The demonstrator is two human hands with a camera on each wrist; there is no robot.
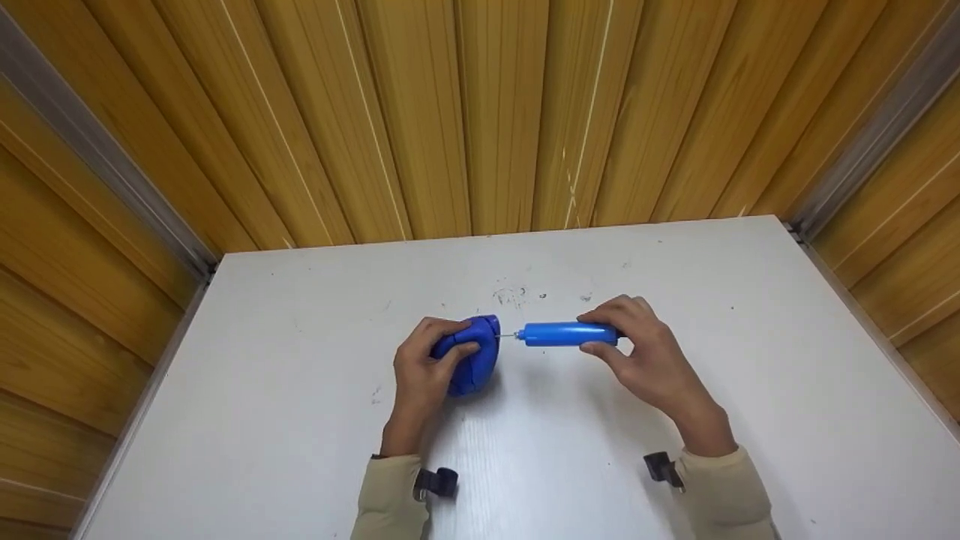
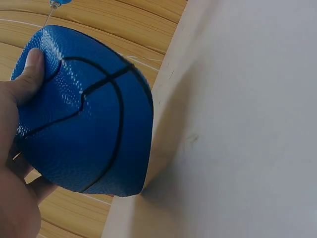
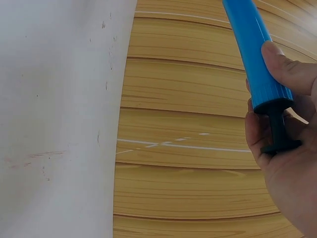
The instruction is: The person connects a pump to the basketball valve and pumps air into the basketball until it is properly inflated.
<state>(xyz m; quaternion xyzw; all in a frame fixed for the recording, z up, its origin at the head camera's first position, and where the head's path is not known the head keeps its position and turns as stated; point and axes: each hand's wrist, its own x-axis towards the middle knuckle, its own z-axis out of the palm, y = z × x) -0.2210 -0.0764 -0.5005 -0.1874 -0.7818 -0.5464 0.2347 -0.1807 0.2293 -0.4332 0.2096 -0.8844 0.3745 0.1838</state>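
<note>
A deflated blue basketball (image 1: pixel 475 360) with black seam lines is gripped by my left hand (image 1: pixel 429 367), thumb on its near face. In the left wrist view the ball (image 2: pixel 106 129) looks caved in and folded. My right hand (image 1: pixel 649 360) holds a blue hand pump (image 1: pixel 562 334) by its rear end, thumb on one side and fingers on the other. A thin metal needle (image 1: pixel 508 335) runs from the pump's tip to the ball's right side. The right wrist view shows the pump's black T-shaped handle (image 3: pixel 278 131) near the palm, pushed most of the way in.
Both hands are above a white table (image 1: pixel 300 420) with dark scuff marks (image 1: pixel 511 295) towards its back. Wood-patterned panels (image 1: pixel 495 112) stand behind the table and at both sides. A black strap mount (image 1: pixel 441 482) sits on each wrist.
</note>
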